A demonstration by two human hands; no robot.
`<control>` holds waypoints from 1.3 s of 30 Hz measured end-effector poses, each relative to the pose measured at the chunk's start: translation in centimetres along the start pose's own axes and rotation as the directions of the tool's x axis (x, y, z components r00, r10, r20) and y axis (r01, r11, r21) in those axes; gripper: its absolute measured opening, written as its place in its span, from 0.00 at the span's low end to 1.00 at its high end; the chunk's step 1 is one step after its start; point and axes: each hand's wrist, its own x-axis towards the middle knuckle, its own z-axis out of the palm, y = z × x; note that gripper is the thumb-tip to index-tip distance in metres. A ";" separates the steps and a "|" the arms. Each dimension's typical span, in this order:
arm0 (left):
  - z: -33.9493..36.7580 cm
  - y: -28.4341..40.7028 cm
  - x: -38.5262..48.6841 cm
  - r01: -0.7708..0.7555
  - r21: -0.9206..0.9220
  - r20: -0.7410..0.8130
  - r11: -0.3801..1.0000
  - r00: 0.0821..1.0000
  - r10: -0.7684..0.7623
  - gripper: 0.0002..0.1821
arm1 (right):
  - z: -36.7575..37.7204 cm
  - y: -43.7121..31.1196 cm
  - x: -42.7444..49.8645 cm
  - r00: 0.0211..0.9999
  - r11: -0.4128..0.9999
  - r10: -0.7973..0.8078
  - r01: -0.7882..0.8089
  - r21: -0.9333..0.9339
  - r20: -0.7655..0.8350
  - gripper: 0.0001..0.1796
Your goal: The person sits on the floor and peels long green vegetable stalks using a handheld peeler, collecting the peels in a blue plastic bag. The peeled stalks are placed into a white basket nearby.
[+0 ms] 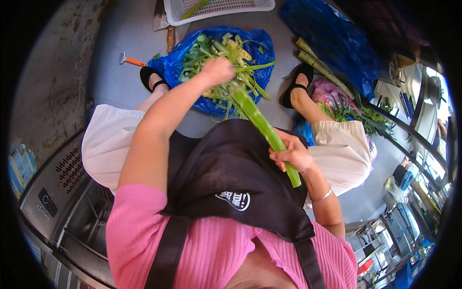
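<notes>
My right hand (294,151) grips the near part of a long green peeled stalk (258,117), likely celtuce. The stalk slants away from me over my dark apron, its far end above an opened blue plastic bag (265,39). Green and yellowish peelings and leaves (202,54) fill the bag on the floor between my feet. My left hand (218,70), slightly blurred, is curled into a fist over the peelings, close to the stalk's far end. A thin green strip of peel (254,67) shows beside it; whether the fist holds anything is hidden.
An orange-handled peeler (133,60) lies left of the bag, near a wooden-handled cleaver (170,38). Ahead stands a white perforated basket (220,16) holding a green stalk. Unpeeled stalks (325,68) rest by another blue bag (335,43) at right. A metal cabinet (54,191) is at left.
</notes>
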 end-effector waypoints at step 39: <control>2.2 -6.6 0.0 0.423 -0.301 0.051 0.854 0.902 -0.429 0.27 | -2.6 0.9 10.4 0.949 0.620 0.110 -0.298 0.726 0.295 0.21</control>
